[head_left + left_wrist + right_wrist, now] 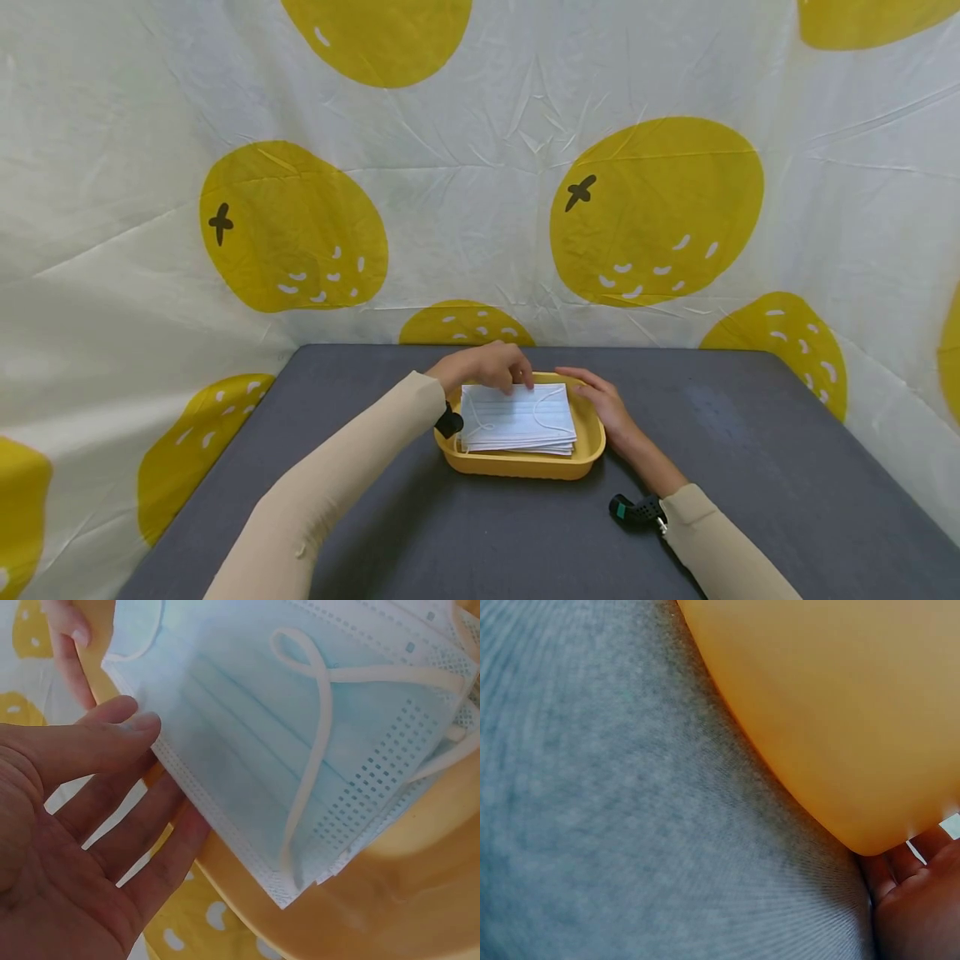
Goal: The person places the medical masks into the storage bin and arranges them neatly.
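Note:
A stack of pale blue face masks (517, 417) with white ear loops lies in a yellow tray (517, 469). My left hand (491, 367) reaches over the tray's far left side and pinches the stack's far edge. In the left wrist view, the thumb of the left hand (90, 810) overlaps the edge of the top face mask (247, 750), and the other fingers pass behind that edge. At the tray's right end, my right hand (609, 408) holds the rim. The right wrist view catches its fingers (904, 866) against the tray's outer wall (832, 727).
The tray stands on a dark grey tabletop (495, 542). Behind the table hangs a white curtain (465, 233) printed with large yellow fruit shapes. Dark bands sit at both wrists, the right one (637, 511) low beside the tray.

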### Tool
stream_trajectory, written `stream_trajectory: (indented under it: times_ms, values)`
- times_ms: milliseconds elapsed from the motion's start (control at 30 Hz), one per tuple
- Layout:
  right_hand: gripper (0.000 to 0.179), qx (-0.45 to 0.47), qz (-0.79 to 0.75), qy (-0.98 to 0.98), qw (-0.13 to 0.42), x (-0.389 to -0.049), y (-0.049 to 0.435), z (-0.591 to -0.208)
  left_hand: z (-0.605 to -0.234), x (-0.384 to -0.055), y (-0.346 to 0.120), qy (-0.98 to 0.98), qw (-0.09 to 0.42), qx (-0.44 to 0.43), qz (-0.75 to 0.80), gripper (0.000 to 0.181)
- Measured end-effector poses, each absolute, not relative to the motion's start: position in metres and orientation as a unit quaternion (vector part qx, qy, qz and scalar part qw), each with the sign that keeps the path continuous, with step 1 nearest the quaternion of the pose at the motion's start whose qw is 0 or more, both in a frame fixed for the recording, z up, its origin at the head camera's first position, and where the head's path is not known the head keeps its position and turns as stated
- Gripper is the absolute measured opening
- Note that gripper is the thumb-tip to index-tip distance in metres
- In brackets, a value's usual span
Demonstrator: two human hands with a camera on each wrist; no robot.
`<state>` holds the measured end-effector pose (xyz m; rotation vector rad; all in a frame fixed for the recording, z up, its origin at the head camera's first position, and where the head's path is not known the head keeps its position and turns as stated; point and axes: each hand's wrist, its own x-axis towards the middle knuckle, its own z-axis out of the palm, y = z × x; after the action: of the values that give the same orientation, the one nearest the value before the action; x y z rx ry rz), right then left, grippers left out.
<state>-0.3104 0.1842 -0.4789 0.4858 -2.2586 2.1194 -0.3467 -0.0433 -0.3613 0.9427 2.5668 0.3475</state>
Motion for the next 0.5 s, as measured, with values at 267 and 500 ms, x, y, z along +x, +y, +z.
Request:
stream_trajectory:
  times_ms: [267, 500]
  values:
    - [0.037, 0.159, 0.678, -0.718, 0.002, -0.3105, 0.1844, -0.4793, -0.3563, -0.3466, -0.0443, 0.906, 0.197, 0.345, 0.149, 0.033]
    - [0.037, 0.157, 0.680, -0.716, 0.002, -0.3105, 0.1844, -0.4790, -0.3576, -0.3480, -0.0454, 0.902, 0.189, 0.351, 0.166, 0.031]
